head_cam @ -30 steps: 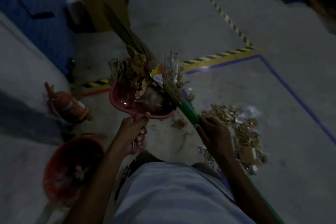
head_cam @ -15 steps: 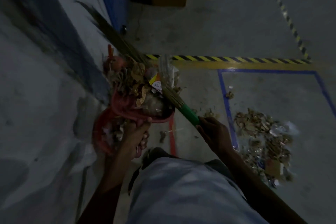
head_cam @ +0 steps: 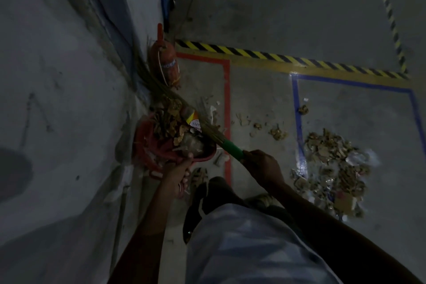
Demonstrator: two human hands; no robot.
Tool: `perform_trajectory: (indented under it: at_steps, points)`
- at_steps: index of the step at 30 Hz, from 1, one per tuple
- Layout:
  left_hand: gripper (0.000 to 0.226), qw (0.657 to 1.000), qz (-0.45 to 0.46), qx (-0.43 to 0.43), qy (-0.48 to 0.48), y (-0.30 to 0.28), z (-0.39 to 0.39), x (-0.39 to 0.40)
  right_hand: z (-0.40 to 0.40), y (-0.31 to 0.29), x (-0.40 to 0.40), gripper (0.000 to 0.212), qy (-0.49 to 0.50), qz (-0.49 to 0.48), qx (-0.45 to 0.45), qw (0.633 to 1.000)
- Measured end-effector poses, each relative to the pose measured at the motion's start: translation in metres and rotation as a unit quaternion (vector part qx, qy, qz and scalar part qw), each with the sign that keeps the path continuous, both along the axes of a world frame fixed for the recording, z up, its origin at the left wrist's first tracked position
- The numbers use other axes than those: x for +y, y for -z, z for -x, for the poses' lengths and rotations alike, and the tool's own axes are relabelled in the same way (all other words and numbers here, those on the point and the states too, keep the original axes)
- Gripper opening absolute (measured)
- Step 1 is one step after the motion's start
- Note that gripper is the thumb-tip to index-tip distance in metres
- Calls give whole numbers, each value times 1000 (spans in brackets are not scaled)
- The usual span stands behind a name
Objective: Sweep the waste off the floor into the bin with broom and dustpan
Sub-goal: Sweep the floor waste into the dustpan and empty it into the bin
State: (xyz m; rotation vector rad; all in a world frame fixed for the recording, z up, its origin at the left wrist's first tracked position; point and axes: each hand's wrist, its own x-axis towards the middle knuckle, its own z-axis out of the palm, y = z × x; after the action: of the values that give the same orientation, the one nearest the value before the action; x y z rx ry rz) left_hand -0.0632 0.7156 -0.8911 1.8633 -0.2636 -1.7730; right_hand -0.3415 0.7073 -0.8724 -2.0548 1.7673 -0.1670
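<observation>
My left hand (head_cam: 178, 174) grips the handle of a red dustpan (head_cam: 202, 156) heaped with dry leaves and wrappers (head_cam: 171, 123). The pan hangs over a red bin (head_cam: 144, 145) that stands by the wall and is mostly hidden under it. My right hand (head_cam: 264, 165) grips the green handle of a grass broom (head_cam: 230, 146). Its bristles lie across the load on the pan and reach up left toward the wall. A big heap of waste (head_cam: 332, 168) lies on the floor to the right, inside a blue taped box.
A red fire extinguisher (head_cam: 166, 62) lies on the floor by the wall, beyond the bin. Small scraps (head_cam: 276, 132) dot the floor between red tape (head_cam: 227, 108) and blue tape (head_cam: 297, 113). Yellow-black hazard tape (head_cam: 288, 59) crosses farther off. A grey wall (head_cam: 57, 99) fills the left.
I have turned left with the loaded dustpan and the broom. The pan now hangs over the red bin by the wall, and the waste heap has shifted to my right.
</observation>
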Motion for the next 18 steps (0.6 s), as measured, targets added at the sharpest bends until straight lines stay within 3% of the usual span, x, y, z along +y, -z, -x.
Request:
perform_trajectory:
  at_steps: [9,13,18]
  points:
    - [44,989,-118,80,-38,52,-25,-20,-35,14,-6,24,4,-55,110,992]
    - [40,986,-122,83,-82,68,-29,-30,-35,15,-11,21,10,-34,112,993]
    - [31,988,-126,67,-59,97,-29,-35,-24,11,-12,19,4,12,129,992]
